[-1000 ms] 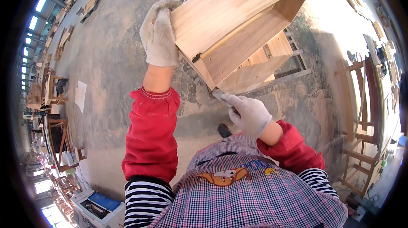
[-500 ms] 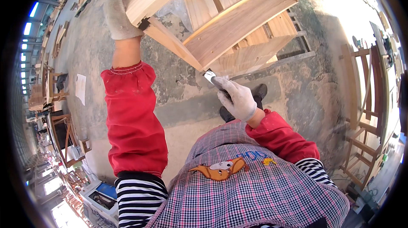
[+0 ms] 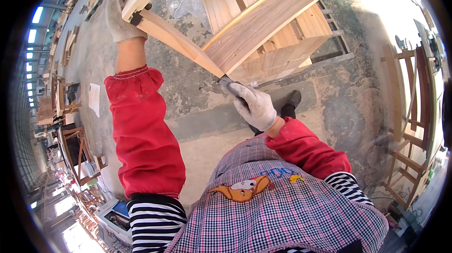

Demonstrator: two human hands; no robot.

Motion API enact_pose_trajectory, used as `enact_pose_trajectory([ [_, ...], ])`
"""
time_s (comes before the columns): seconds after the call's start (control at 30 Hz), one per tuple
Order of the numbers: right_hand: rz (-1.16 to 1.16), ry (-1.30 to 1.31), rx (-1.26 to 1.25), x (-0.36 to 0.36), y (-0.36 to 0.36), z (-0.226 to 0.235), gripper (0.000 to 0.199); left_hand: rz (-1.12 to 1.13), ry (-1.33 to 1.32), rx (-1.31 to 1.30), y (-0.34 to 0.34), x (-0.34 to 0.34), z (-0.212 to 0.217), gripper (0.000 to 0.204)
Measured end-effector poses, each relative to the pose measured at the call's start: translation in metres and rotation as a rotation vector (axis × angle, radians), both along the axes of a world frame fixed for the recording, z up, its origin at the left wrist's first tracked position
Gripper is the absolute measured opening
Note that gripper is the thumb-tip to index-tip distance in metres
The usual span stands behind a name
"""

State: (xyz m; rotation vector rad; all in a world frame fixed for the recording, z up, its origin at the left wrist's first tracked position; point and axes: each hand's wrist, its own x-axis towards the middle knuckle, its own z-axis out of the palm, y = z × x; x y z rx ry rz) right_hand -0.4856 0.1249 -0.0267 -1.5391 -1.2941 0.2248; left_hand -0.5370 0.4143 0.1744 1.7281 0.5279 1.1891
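I have the left hand (image 3: 123,15) clamped on the far-left corner of the wooden frame (image 3: 268,24), which tilts above pale stacked timber (image 3: 287,57); whether it rests there I cannot tell. My right hand's (image 3: 258,108) fingers are closed around a slim dark tool (image 3: 228,83), its tip at the frame's near corner. I'd hold that corner steady and press lightly, to spare the wood. Beneath is worn, patchy floor (image 3: 212,126); wooden stands (image 3: 397,97) line the right.
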Motion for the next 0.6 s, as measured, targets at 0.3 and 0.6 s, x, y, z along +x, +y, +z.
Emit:
enact_pose_trajectory([
  [0.3, 0.025, 0.039, 0.027, 0.0032, 0.0008, -0.0053, 0.036, -0.017, 0.055, 0.078, 0.0040, -0.0034, -0.0013, 0.041],
  [0.6, 0.038, 0.082, 0.013, 0.0038, -0.0003, -0.0084, 0.036, -0.200, -0.077, 0.033, 0.0052, -0.0057, -0.0040, 0.028],
])
